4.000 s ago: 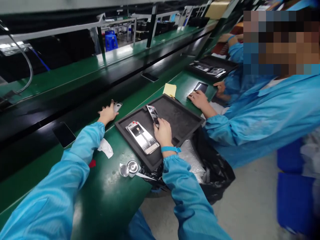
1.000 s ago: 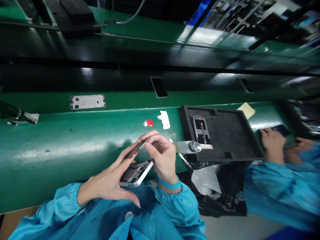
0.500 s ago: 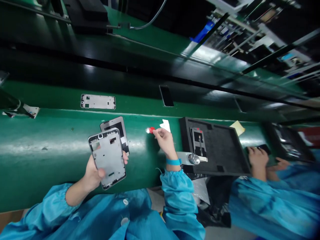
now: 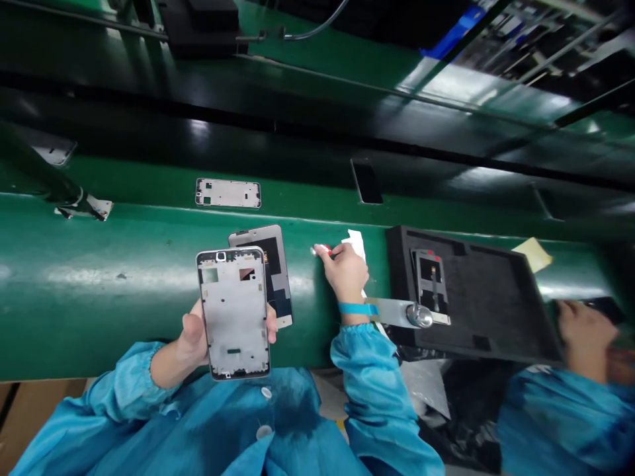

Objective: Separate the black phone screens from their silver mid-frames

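Note:
My left hand point(image 4: 193, 337) grips a phone's silver mid-frame point(image 4: 235, 311), its plate facing up with small cutouts. Partly covered by that frame is a grey and black phone screen panel point(image 4: 281, 264); whether my fingers also hold it or it lies on the bench, I cannot tell. My right hand point(image 4: 347, 271) pinches a small red piece with a pale tip point(image 4: 325, 250), low over the green bench. Close beside this hand is a white paper scrap point(image 4: 356, 241). A blue wristband point(image 4: 357, 309) circles my right wrist.
A black foam tray point(image 4: 496, 291) holding a phone part point(image 4: 432, 281) sits on my right, with a metal knob point(image 4: 419, 315) near it. Another phone frame point(image 4: 228, 193) and a dark phone point(image 4: 367, 181) lie farther back. A co-worker's hand point(image 4: 585, 330) is at far right.
The view has shifted, so the bench things appear farther right. My left hand has turned the frame more upright. My right hand still has the red piece, now more covered by the fingers.

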### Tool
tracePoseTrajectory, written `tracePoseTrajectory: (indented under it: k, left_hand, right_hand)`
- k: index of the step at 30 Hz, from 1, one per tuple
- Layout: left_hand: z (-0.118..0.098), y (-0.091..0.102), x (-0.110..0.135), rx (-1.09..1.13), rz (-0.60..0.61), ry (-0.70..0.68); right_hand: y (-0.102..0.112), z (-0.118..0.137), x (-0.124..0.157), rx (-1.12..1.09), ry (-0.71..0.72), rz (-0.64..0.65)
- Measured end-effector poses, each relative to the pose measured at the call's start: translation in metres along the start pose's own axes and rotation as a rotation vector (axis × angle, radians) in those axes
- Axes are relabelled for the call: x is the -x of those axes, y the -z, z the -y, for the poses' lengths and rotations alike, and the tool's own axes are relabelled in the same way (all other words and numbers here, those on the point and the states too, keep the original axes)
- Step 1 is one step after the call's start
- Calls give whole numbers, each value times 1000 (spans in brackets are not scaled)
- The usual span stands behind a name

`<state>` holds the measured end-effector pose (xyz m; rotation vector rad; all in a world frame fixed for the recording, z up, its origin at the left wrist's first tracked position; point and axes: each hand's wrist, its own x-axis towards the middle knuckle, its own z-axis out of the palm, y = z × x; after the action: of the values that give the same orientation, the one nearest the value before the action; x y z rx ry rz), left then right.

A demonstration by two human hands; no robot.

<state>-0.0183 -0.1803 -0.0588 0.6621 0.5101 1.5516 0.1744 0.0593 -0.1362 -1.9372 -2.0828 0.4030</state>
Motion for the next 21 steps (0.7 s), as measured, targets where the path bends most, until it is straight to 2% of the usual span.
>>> tracePoseTrajectory:
  k: [4,6,7,8,10,12,13,15,17,21]
  left_hand:
    - [-2,-3,3,81,16,1]
    - [0,-3,5,133,23,0]
    - [1,-2,5,150,30,3]
    - [2,-1,5,160,44,8]
    - [5,1,5,160,95,-9]
    - [8,3,5,135,148,-35]
    - [9,3,5,118,165,-45]
    - [9,2,5,80,174,-44]
    - [6,0,5,57,165,-32]
    - [-10,-5,0,71,17,9]
  right_hand:
    - [12,2,7,-40,-18,-73]
    - [23,6,29,-214,38,-110]
    - [30,9,44,-358,103,-72]
    - [36,13,61,-524,187,17]
    - [48,24,96,-794,371,376]
    - [56,36,124,-925,483,731]
    - [57,42,133,-965,503,862]
    - [55,49,143,-1044,489,1003]
    - [49,50,147,-1119,434,990]
    - [38,36,147,-1231,280,791]
